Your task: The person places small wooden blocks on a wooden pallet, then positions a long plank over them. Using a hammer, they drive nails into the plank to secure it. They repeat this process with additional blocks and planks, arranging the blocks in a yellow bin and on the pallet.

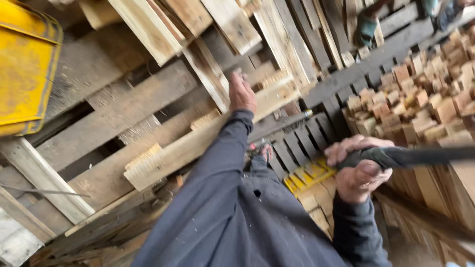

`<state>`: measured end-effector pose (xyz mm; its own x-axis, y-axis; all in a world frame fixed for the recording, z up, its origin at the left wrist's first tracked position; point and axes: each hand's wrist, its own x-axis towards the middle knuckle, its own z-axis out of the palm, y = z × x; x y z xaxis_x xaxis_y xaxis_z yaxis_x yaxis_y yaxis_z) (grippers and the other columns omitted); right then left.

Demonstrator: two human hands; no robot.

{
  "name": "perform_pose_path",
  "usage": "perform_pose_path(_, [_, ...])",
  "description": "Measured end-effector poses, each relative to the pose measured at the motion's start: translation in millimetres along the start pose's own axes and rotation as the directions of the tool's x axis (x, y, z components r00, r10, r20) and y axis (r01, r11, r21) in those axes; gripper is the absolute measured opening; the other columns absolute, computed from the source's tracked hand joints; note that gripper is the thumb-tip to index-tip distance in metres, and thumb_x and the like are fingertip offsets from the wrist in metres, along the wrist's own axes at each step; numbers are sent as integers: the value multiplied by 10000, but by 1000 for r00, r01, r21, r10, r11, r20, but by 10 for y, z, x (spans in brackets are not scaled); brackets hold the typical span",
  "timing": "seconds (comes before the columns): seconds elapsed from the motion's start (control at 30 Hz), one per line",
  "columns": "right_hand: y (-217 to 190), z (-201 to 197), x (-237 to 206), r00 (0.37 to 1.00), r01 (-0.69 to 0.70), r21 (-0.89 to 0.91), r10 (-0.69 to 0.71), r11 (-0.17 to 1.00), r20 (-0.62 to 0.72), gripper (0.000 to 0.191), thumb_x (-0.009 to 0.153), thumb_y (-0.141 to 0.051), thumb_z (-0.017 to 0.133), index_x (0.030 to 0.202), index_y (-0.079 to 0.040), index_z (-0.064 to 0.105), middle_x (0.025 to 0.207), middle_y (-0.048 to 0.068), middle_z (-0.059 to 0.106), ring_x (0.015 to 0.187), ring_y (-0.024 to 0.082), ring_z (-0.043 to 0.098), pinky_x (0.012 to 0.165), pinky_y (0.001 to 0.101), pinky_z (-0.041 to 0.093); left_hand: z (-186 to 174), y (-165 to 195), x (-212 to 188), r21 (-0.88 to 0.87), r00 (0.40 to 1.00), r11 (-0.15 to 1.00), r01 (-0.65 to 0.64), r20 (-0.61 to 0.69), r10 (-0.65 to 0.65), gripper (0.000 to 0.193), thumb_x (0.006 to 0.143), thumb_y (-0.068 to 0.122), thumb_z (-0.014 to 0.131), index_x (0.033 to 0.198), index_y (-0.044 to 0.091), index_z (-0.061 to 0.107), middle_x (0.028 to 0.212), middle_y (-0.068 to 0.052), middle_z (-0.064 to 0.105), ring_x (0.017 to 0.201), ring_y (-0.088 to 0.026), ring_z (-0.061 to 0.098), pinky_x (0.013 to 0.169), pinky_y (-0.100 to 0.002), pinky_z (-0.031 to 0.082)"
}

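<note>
- The pale wooden plank (198, 141) lies slantwise on the heap of pallet boards (114, 113), one sawn end sticking out lower left; it is not lifted, so the work on it looks barely begun.
- The left hand (241, 94) reaches out along the dark sleeve and rests on the plank's far part, fingers bent down over its edge; whether they grip it I cannot tell.
- The right hand (358, 170) is clamped tight around a dark bar-like handle (420, 155) that runs off to the right, blurred.
- The hands are well apart.
- Beyond the handle stands a stack of small wooden blocks (425, 99); a yellow container (24, 64) sits upper left.
- Another person's feet (368, 27) show at the top.
</note>
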<state>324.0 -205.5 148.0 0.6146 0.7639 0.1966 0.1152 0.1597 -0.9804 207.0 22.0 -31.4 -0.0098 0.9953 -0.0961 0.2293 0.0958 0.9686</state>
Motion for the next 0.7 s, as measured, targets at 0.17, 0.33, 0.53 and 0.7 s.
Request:
perform_pose_path(0.17, [648, 286, -252, 916, -284, -538, 390, 794, 92, 403, 955, -466, 673, 932, -78, 571, 668, 10, 504, 558, 148, 479, 508, 323, 433, -40, 64, 67, 113, 999, 992, -49, -3, 50, 292, 1013, 38, 430, 1288, -7, 518, 1035, -161, 654, 942, -258, 675, 865, -355, 583])
perform_pose_path(0.33, [756, 17, -440, 682, -688, -437, 722, 579, -118, 333, 1017, -364, 596, 877, -63, 575, 626, -11, 490, 521, 104, 432, 464, 301, 354, 45, 60, 151, -385, 987, 912, 140, -19, -159, 254, 1073, 87, 483, 1302, 14, 567, 1086, -92, 677, 990, -205, 658, 936, -297, 529])
perform_pose_path(0.53, [867, 54, -521, 910, -261, -515, 386, 816, 150, 319, 1055, -355, 561, 898, -79, 529, 657, -41, 546, 554, 50, 484, 520, 240, 414, -34, 9, 108, -231, 980, 960, -161, -152, 128, 243, 1039, 62, 457, 1242, 32, 587, 1082, -99, 685, 949, -185, 669, 885, -287, 560])
perform_pose_path(0.7, [1010, 349, -712, 631, -708, -443, 774, 549, -49, 330, 1006, -372, 650, 904, -73, 555, 619, -18, 482, 472, 85, 434, 424, 297, 370, -571, -98, 37, -362, 967, 923, -127, -253, 33, 222, 1117, 156, 500, 1265, 47, 625, 922, -61, 674, 828, -133, 648, 785, -274, 555])
